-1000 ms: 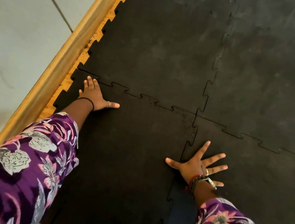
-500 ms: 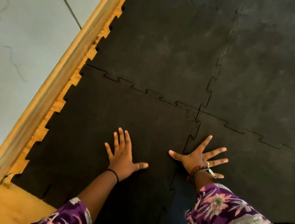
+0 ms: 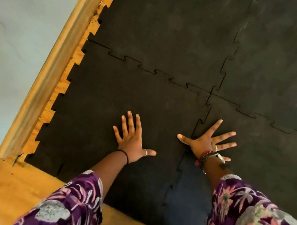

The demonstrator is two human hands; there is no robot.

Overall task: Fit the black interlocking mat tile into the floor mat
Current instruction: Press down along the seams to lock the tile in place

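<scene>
My left hand (image 3: 131, 139) lies flat, grasping nothing, on the matte black tile (image 3: 119, 95); my right hand (image 3: 205, 144) is splayed, seemingly over its toothed seam (image 3: 199, 121).

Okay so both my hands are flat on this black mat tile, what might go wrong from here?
1. The right hand spans the toothed side seam; below the wrist the joint looks less tidy, so those tabs may stay unseated if you press in one spot only.
2. The left hand pushes mid-tile; that might creep the mat tile toward the wooden border, reopening the seam.
3. Fingers spread across the teeth could get pinched.
</scene>
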